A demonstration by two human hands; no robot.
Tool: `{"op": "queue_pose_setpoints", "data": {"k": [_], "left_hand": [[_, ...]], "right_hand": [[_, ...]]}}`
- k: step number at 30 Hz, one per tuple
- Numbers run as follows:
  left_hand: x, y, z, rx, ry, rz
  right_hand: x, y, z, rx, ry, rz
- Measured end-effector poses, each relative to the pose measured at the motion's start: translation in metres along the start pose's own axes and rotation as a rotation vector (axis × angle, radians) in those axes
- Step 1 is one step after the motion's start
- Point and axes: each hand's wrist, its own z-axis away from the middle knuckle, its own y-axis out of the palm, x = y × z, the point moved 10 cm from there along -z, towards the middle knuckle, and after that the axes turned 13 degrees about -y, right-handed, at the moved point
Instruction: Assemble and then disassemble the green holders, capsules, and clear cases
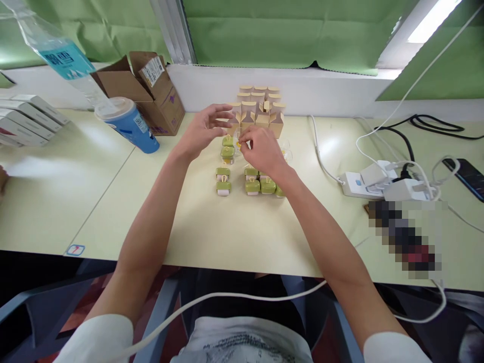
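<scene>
Several small green-topped pieces (224,180) with loops lie in rows on the pale table (242,227). Behind them stands a stack of small tan paper boxes (260,108). My left hand (204,128) hovers over the far end of the rows with its fingers spread and curved, holding nothing I can see. My right hand (260,148) is beside it, fingers pinched on a small clear and yellow piece (238,142) just above a green piece (227,151).
A blue cup (130,126) and a tilted plastic bottle (56,53) are at the left, next to an open cardboard box (151,91). White flat boxes (26,121) lie far left. A power strip (363,184), cables and a phone (469,176) crowd the right.
</scene>
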Motion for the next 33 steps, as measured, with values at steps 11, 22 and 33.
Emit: {"op": "queue_pose_setpoints", "data": {"k": [11,22,33], "left_hand": [[-0.031,0.01,0.013,-0.005,0.051,0.007],[0.013,-0.033,-0.002,-0.25,-0.097,0.058],[-0.002,-0.019,0.003,-0.269,-0.038,-0.009]], "right_hand": [[0.04,-0.038,-0.002,-0.151,-0.007,-0.04],[0.076,0.067,0.032,0.763,-0.182,-0.039],[0.076,0.08,0.042,0.857,-0.149,-0.06]]}}
